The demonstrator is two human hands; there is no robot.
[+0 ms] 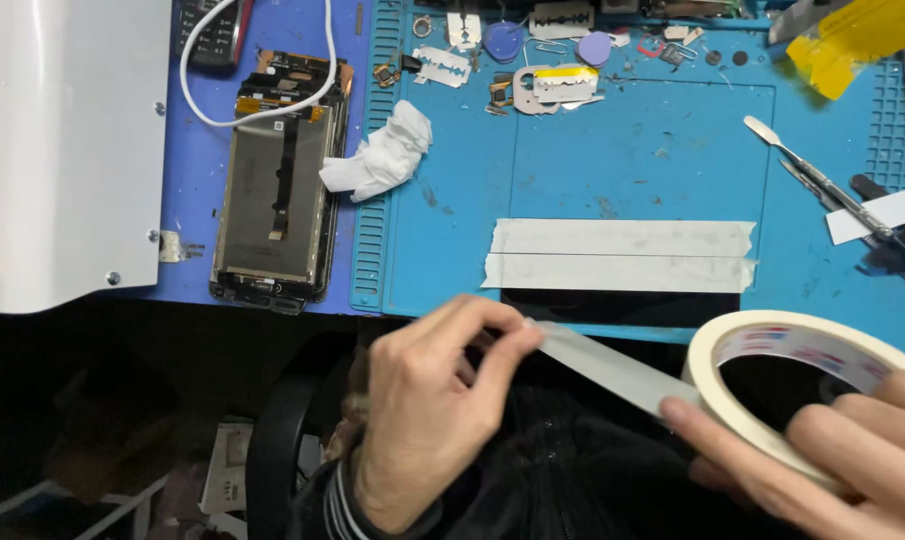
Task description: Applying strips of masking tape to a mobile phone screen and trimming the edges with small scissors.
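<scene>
The roll of masking tape sits at the lower right of the view, in front of the table edge, tilted so its open core faces up and toward 11 o'clock. The right hand grips it from 5 o'clock, fingers clenched over the outer rim. A pulled-out tape strip runs from the roll toward 10 o'clock, its long axis slanting gently upward to the left. The left hand pinches the free end of that strip between thumb and forefinger; its wrist enters from 6 o'clock in a dark sleeve.

Just beyond the strip, toward 12 o'clock, a dark glass panel lies flat on the blue work mat, long axis left to right, with two taped strips laid side by side along its upper part. Nothing lies between the hands and this panel.

At 2 o'clock from the roll, metal pry tools lie slanted on the mat beside a white paper slip. At 10 o'clock lies a crumpled white tissue, and further left an opened phone frame, long axis pointing to 12 o'clock, with a white cable looping over its top. Small parts, blades and picks crowd the mat's far edge. A white panel fills the upper left.
</scene>
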